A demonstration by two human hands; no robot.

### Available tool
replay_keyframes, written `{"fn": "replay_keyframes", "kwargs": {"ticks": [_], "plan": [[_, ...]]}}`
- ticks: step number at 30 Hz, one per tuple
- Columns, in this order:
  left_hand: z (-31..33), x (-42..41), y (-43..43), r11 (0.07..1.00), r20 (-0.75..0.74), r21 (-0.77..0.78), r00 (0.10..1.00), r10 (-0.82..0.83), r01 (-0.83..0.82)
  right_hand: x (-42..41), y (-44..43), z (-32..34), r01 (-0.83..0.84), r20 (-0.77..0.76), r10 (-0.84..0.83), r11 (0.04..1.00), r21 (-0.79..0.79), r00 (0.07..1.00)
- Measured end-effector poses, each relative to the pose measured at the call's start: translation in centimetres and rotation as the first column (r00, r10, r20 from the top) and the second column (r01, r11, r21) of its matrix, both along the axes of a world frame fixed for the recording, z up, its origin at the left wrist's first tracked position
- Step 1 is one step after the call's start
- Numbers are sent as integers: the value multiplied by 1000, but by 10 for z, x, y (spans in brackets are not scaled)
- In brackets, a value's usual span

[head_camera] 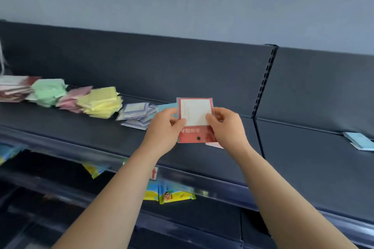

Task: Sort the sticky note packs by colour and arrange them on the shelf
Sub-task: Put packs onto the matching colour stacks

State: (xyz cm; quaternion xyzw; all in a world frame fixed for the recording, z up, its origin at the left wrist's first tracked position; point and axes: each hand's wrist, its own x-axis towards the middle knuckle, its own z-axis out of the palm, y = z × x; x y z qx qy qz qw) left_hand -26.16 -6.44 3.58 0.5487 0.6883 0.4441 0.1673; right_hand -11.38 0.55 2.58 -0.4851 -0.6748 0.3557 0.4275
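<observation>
The left hand (164,127) and the right hand (226,125) hold one red pack (195,119) between them. Each hand pinches a side edge, thumb on the front and curled fingers behind. The pack is a clear wrapper with a red card and a white square pad of notes inside. Its print is upside down and there is a small dark hole near the near edge. It is held just above the dark shelf (202,159), about midway along the shelf's length.

A blue pack (168,107) lies on the shelf just behind the left hand, partly hidden by it. The corner of a pale pack (214,145) shows under the right hand; its colour is hard to tell.

Piles of packs run in a row leftward along the shelf. First comes a lilac pile (137,115), loosely fanned. Next is a yellow pile (101,103), then a pink pile (72,97) partly tucked behind it. A green pile (48,91) follows, and a red and white pile (14,88) lies at the far left edge. Neighbouring piles touch or overlap.

To the right, a slotted post (265,81) divides the shelf. The right section holds a light blue pack (359,140), well apart from the hands.

Under the near edge is a lower shelf (192,220). Yellow and blue packets (170,194) show there, and another (94,169) sits further left. A red arrow label (154,173) sits on the shelf front. A grey wall (182,2) rises behind.
</observation>
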Motion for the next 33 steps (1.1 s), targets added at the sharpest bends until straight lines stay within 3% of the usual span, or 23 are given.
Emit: {"fn": "replay_keyframes", "kwargs": {"ticks": [7, 14, 24, 33], "plan": [[7, -118, -33, 987, 54, 37, 987, 154, -156, -116, -18, 17, -199, 60, 197, 980, 27, 979], [18, -263, -69, 986, 117, -36, 979, 164, -161, -266, -39, 23, -366, 58, 363, 930, 41, 930], [31, -430, -89, 967, 65, -61, 966, 252, -248, -441, -47, 26, -406, 128, 398, 912, 48, 908], [23, -532, -55, 893, 92, -5, 890, 448, -449, -554, -4, 27, -427, 202, 410, 903, 48, 890]]}}
